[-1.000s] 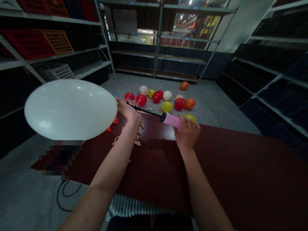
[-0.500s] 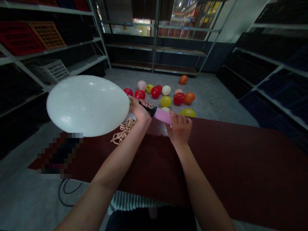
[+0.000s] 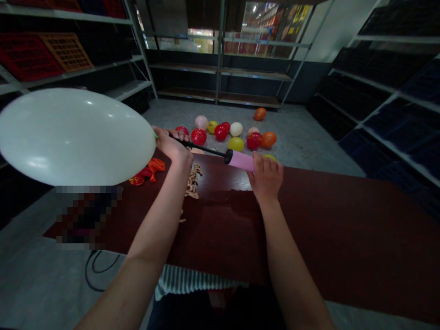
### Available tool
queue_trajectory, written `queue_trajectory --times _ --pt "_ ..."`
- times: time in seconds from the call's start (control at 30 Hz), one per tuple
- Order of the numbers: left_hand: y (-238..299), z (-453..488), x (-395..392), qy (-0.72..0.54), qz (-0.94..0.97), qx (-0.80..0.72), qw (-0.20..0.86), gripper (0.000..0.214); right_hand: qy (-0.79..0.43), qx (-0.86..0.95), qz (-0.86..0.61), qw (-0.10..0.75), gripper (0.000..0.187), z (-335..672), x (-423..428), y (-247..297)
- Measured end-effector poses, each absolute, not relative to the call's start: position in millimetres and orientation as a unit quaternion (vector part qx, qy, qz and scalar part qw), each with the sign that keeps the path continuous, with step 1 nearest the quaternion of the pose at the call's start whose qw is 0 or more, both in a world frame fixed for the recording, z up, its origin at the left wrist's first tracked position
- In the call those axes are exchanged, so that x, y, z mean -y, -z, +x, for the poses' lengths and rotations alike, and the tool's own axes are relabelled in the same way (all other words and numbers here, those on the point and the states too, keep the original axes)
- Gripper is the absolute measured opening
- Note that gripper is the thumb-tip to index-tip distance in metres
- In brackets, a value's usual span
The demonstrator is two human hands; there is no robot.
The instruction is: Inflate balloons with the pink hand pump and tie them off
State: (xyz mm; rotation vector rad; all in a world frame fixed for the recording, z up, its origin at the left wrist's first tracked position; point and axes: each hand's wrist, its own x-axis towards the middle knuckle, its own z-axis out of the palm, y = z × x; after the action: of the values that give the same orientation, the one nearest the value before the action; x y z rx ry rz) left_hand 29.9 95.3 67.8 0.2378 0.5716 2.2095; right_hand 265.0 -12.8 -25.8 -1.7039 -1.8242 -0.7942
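A large, pale white inflated balloon (image 3: 75, 137) fills the left side, its neck pinched in my left hand (image 3: 173, 144). The fingers of that hand also wrap round the black end of a hand balloon pump (image 3: 241, 160); the exact grip is hidden. Between my hands the pump's thin black rod stretches out in plain sight. My right hand (image 3: 267, 178) is closed round the pump's pink barrel. Below my left wrist, a heap of beige uninflated long balloons (image 3: 194, 181) lies on the table, and red and orange flat balloons (image 3: 151, 172) lie further left.
The dark reddish-brown table (image 3: 326, 229) spans the front. Several inflated balloons, among them a yellow balloon (image 3: 236, 144) and an orange balloon (image 3: 260, 113), rest on the floor beyond. Shelves with crates (image 3: 65, 50) line the sides. A black cable (image 3: 91, 272) hangs at lower left.
My hands have moved apart, drawing out the pump's black rod. My left hand and the white balloon have shifted left, and the balloon looks bigger. Red and orange flat balloons have come into view.
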Motion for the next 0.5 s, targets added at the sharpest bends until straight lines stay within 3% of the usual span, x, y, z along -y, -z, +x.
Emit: queue_trajectory --times 0.5 --pt "-59.6 35.3 -99.1 -0.880 0.110 -0.266 0.378 0.048 0.263 0.647 -0.645 0.311 0.045 253.8 15.1 24.6"
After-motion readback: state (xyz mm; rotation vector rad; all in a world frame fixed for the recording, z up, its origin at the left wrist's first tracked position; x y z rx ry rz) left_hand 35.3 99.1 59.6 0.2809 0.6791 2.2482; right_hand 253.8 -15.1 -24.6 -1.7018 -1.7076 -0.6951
